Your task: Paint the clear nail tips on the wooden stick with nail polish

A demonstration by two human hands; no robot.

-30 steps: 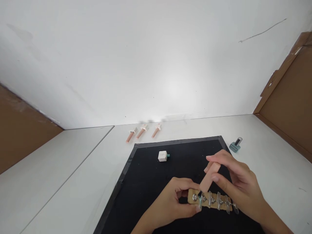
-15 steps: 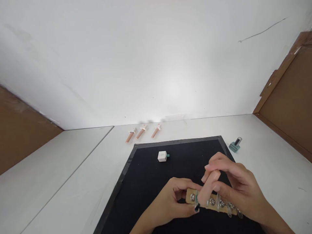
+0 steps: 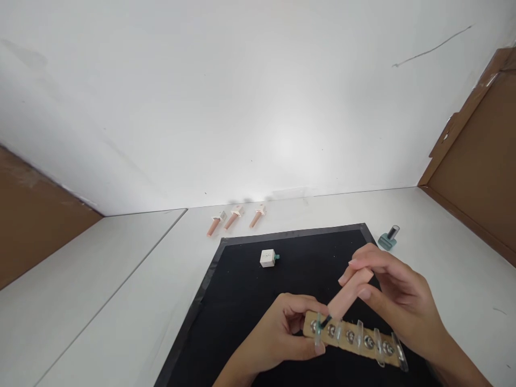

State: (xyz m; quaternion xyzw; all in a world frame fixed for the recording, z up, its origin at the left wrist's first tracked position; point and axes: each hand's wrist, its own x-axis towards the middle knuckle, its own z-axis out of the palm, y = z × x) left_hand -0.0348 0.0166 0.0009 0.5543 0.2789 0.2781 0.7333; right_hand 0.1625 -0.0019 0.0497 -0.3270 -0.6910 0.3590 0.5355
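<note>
Fingers (image 3: 379, 260) of the right hand (image 3: 409, 293) partly hide the pink cap (image 3: 349, 295).

Left hand (image 3: 288, 333) gripping, forefinger (image 3: 304, 303) above thumb (image 3: 302, 348), the other fingers (image 3: 295, 324) apparently curled but half hidden; right hand (image 3: 403, 293) a touch higher, pinching with its thumb and fingertips (image 3: 355, 264), forearm (image 3: 455, 355) slanting down and away.

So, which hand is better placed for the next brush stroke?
Probably the right hand: it holds the cap whose brush is at the greenish tip. The left hand holds one end of the strip.
</note>
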